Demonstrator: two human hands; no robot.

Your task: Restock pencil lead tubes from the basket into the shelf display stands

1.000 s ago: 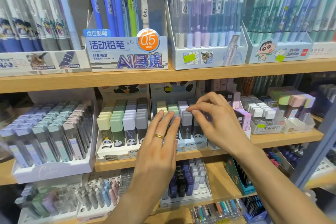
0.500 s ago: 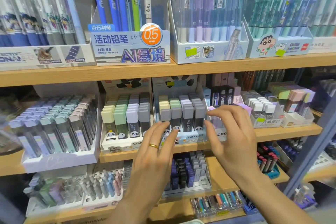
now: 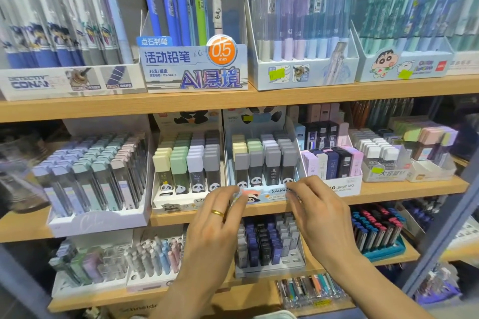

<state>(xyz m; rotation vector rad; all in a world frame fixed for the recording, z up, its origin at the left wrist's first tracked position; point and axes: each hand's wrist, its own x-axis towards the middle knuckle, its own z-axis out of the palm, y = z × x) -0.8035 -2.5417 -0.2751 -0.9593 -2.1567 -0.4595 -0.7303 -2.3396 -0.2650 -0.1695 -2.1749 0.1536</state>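
A panda-print display stand (image 3: 261, 195) sits mid-shelf, filled with lead tubes; its front row (image 3: 265, 160) has grey caps, with yellow, green and lilac caps behind. My left hand (image 3: 215, 217), wearing a gold ring, touches the stand's front lip at its left end with fingers nearly straight. My right hand (image 3: 317, 211) touches the front lip at its right end, fingers relaxed. Neither hand holds a tube. A matching panda stand (image 3: 181, 202) stands just left of it. The basket is not in view.
Wooden shelf board (image 3: 388, 190) carries more lead stands: a white one (image 3: 98, 217) at left, a box of dark and pink tubes (image 3: 331, 163) at right. Mechanical pencil boxes (image 3: 194, 70) fill the shelf above. More lead displays (image 3: 267, 246) sit below. A grey upright (image 3: 451, 217) rises at right.
Both hands have dropped from the tube caps down to the stand's front lip and spread apart to its two ends. The view has shifted slightly upward and closer.
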